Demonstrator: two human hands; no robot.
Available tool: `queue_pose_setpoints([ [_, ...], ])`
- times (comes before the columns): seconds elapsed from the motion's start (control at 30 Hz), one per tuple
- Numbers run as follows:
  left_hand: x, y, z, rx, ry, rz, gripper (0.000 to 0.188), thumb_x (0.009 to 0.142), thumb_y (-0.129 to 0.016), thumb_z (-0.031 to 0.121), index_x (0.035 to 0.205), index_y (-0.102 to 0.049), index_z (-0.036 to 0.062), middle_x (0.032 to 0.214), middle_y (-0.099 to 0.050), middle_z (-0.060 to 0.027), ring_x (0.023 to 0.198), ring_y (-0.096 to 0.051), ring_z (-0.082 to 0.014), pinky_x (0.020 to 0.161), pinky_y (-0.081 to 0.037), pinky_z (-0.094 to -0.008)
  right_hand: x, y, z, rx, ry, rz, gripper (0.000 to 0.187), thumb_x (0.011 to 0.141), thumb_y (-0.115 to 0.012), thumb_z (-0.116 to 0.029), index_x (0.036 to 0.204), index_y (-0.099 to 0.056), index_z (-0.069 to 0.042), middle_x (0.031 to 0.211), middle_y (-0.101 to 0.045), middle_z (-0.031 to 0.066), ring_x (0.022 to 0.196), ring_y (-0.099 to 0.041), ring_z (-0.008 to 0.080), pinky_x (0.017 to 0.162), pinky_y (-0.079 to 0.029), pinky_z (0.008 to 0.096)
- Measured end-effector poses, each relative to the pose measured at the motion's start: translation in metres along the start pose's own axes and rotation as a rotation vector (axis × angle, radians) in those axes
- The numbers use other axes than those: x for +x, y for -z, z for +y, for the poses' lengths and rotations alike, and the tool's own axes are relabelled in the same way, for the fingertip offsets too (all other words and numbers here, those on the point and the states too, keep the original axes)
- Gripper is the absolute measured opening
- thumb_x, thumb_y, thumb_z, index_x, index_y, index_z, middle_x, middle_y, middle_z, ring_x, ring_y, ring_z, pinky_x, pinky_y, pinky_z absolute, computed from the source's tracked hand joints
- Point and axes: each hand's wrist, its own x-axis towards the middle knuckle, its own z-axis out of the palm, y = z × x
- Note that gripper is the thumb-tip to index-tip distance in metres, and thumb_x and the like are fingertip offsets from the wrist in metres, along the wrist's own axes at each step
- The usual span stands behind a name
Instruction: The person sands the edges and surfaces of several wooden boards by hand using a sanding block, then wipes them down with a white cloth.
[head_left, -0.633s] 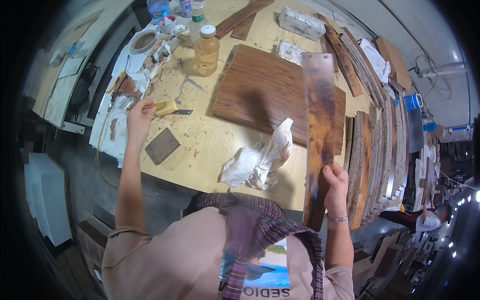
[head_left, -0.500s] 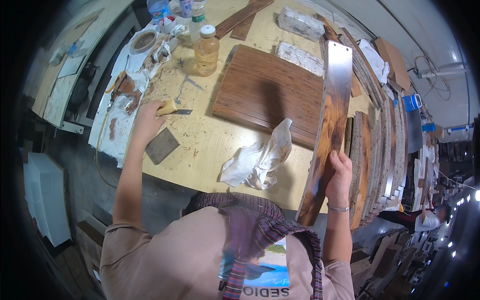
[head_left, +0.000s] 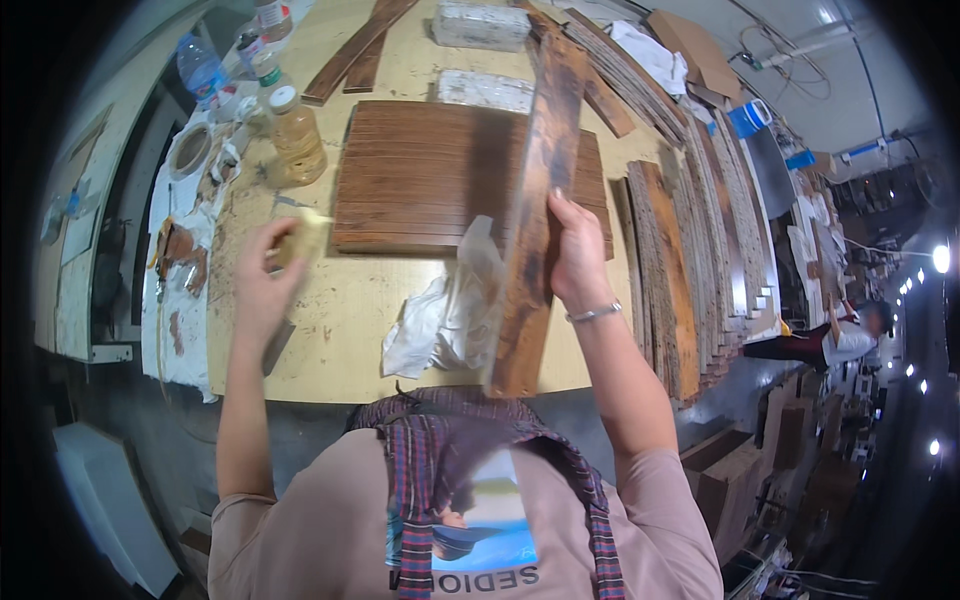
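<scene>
My left hand (head_left: 268, 275) is closed around a pale yellow block-like piece (head_left: 300, 240), smeared by motion, above the table's left part. Partly hidden behind my left wrist lies a dark grey square pad (head_left: 279, 347). My right hand (head_left: 582, 250) grips the right edge of a long brown wooden plank (head_left: 538, 200) with dark, mottled grain. The plank slants up and away from me, passing in front of a flat layer of brown boards (head_left: 430, 180). Left of its lower part sits a crumpled white cloth or paper (head_left: 440, 320).
Bottles, including a jar of amber liquid (head_left: 297, 140), stand at the back left near a roll of tape (head_left: 191, 150). White wrapped blocks (head_left: 482, 27) lie at the back. Stacked planks (head_left: 700, 260) line the right side. Another person (head_left: 850, 335) is far right.
My view has shifted. The plank has come from the right to in front of me, its face turned. My left hand has lifted the yellow piece off the table and moved toward the boards.
</scene>
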Motion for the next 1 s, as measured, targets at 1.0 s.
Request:
queue_pose_setpoints([
  [1.0, 0.043, -0.112, 0.089, -0.058, -0.502, -0.058, 0.039, 0.074, -0.074, 0.005, 0.112, -0.068, 0.0074, 0.096, -0.059, -0.0086, 0.088, -0.062, -0.0232, 0.075, -0.052, -0.0332, -0.032, -0.005, -0.006, -0.281, -0.139, -0.153, 0.036, 0.103, -0.044, -0.021, 0.107, -0.065, 0.008, 0.102, -0.069, 0.0111, 0.091, -0.063, 0.0165, 0.084, -0.049, 0.0311],
])
